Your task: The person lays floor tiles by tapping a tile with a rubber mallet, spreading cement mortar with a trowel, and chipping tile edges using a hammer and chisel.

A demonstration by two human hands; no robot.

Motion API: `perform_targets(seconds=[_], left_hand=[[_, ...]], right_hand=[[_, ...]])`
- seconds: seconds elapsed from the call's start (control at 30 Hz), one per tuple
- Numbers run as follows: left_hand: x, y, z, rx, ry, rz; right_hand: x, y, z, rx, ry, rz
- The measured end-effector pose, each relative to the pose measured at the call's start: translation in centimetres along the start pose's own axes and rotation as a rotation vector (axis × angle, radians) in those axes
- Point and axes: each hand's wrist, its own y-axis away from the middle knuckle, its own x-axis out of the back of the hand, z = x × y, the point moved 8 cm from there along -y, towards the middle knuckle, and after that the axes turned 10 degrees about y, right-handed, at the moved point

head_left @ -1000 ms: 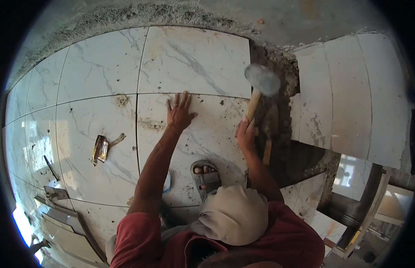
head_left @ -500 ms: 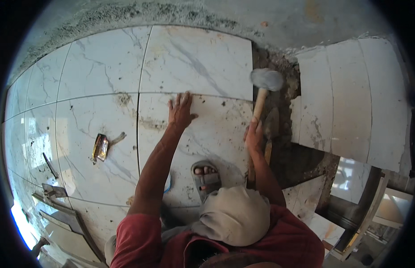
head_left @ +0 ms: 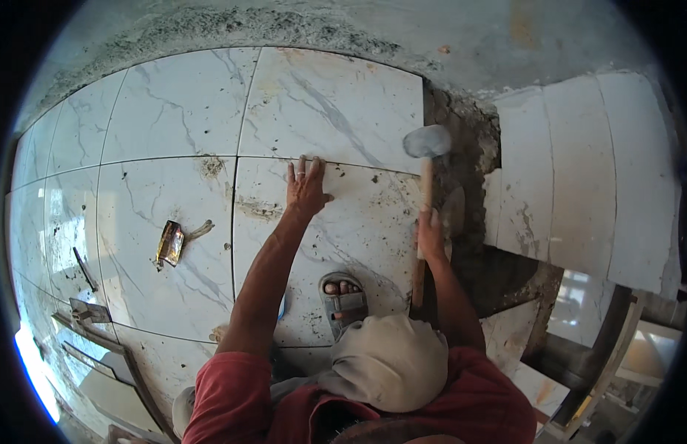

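My right hand [head_left: 430, 235] is wrapped around the wooden handle of a mallet [head_left: 427, 140]. The mallet's pale grey head is over the right edge of the marbled tiles, by the seam between two of them. On the near white floor tile [head_left: 351, 214] my left hand [head_left: 307, 189] lies flat with fingers spread, their tips at the seam with the far tile [head_left: 336, 103]. Beside my right hand a trowel [head_left: 453, 211] lies partly hidden on the dark mortar. My sandalled foot [head_left: 343, 296] stands on the near tile.
Dark rough mortar [head_left: 469, 133] fills a gap right of the tiles, before white steps [head_left: 573, 170]. A torn shiny wrapper [head_left: 170, 243] and a brush-like piece lie on the left tiles. Cut tile pieces [head_left: 110, 370] lean at lower left. A rough grey wall stands behind.
The mallet head has moved slightly left and nearer to me, and its handle is more upright. My left hand stays flat on the tile; the whole view has shifted a little.
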Motion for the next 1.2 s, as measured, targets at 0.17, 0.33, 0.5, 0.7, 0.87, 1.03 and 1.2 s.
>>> perform_targets(seconds=[0.17, 0.33, 0.5, 0.7, 0.87, 1.03, 1.2], left_hand=[[-0.1, -2.5, 5.6, -0.051, 0.112, -0.065], [0.0, -0.7, 2.3, 0.021, 0.097, -0.066], [-0.1, -0.9, 1.9, 0.044, 0.095, -0.08], [-0.4, -2.5, 5.3, -0.051, 0.134, -0.056], [-0.5, -0.8, 2.2, 0.015, 0.104, -0.083], [-0.5, -0.6, 0.7, 0.016, 0.069, -0.055], [-1.2, -3.1, 5.5, -0.086, 0.111, -0.023]], right_hand=[[-0.8, -4.9, 8.1, 0.101, -0.11, 0.343], [-2.6, -4.9, 1.3, 0.089, -0.223, 0.02], [-1.3, -7.7, -3.1, 0.115, -0.187, 0.128], [2.0, -14.5, 2.6, 0.137, -0.077, 0.334], [1.3, -12.8, 1.2, 0.134, -0.334, 0.339], [-1.6, -10.1, 0.7, -0.162, -0.127, -0.061], [1.7, -10.3, 6.3, 0.079, -0.255, 0.376]])
